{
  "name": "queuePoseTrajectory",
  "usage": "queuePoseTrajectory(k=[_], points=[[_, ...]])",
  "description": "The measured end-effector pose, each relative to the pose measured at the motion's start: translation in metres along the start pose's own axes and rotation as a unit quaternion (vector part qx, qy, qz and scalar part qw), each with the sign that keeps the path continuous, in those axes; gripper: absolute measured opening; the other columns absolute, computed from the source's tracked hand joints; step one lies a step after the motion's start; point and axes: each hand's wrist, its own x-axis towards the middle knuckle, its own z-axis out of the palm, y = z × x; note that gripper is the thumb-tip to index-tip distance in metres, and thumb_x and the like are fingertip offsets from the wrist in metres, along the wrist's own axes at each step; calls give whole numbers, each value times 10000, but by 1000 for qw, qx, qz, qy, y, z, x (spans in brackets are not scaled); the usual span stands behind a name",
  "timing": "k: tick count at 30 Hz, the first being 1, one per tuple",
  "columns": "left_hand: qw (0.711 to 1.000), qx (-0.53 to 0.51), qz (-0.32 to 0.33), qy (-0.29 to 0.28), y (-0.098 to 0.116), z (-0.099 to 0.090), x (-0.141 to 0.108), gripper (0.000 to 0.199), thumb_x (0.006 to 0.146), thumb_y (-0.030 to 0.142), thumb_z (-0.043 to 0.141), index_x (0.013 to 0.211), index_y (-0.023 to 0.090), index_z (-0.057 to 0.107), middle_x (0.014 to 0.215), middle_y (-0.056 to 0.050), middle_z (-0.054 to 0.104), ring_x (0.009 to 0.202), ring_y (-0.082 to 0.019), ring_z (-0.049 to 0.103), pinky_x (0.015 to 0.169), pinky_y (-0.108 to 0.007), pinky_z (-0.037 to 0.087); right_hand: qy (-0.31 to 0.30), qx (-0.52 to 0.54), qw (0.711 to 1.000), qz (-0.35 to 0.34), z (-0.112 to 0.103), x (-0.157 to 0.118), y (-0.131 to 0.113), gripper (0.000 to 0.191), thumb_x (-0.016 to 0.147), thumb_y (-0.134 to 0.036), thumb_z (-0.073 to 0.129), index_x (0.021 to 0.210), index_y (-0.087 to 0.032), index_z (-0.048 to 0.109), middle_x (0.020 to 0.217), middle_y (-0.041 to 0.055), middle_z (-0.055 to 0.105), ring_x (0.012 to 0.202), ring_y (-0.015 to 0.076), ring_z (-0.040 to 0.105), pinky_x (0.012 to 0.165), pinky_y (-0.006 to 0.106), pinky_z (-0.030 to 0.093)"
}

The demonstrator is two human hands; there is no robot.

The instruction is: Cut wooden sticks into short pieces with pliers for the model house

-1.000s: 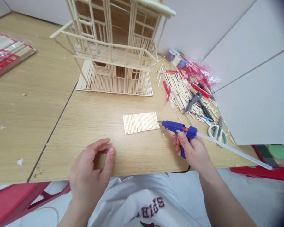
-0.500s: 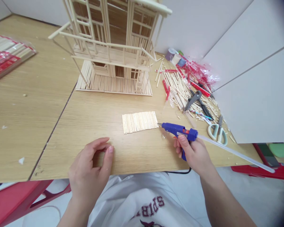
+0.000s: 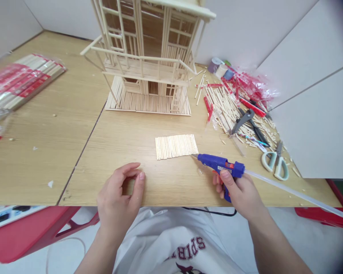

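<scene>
My right hand point(image 3: 244, 192) grips a blue hot glue gun point(image 3: 220, 164) with a long clear glue stick point(image 3: 291, 192) sticking out of its back. Its nozzle is at the near right corner of a small panel of thin wooden sticks point(image 3: 176, 147), laid side by side flat on the table. Whether the tip touches the panel is hard to see. To the left and nearer to me, my left hand point(image 3: 120, 194) rests at the table edge, fingers loosely curled, with nothing visible in it. Behind the panel stands a stick-built model house point(image 3: 148, 68) with a balcony.
On the right lies a pile of loose sticks point(image 3: 221, 102) with pliers point(image 3: 241, 121), white-handled scissors point(image 3: 276, 161) and red plastic wrappers point(image 3: 254, 89). Packs of wrapped sticks point(image 3: 28, 82) lie at the left. A black cord point(image 3: 217, 212) hangs below the table edge.
The view has swung left, so everything appears further right. The glue gun's nozzle has shifted slightly left and toward me along the panel's near right corner. My left hand keeps its loose curl.
</scene>
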Motion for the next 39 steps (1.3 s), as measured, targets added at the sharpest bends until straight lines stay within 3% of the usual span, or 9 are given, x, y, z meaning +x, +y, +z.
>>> queuePoseTrajectory(k=[9,14,22,39], points=[[1000,-12,12,1,0,0,0,181,938,246,627,1114,204,635,854,-10,731,811,-152,700,798,-279,539,-120,74,990,-19,34,4,-22,571,916,-707,489,836,-174,678,656,35,635,558,146,593,542,267,497],[1000,-15,13,2,-2,-1,-1,192,932,249,634,1121,213,634,877,-12,731,806,-157,699,806,-297,545,-75,87,993,-34,39,18,-36,590,896,-734,493,823,-171,653,710,55,659,531,137,578,469,249,478],[998,4,70,-11,-9,-1,0,219,919,221,643,1136,216,617,888,-17,731,802,-168,710,771,-298,560,-63,16,998,-14,42,24,-37,642,881,-782,449,699,-189,616,578,29,593,484,139,563,460,252,462],[998,-3,69,-11,-8,-3,-1,203,909,188,650,1109,207,619,909,-21,732,790,-166,701,748,-294,551,-51,-89,994,-27,36,25,-36,615,907,-752,443,668,-210,607,561,39,628,498,165,605,493,279,482]])
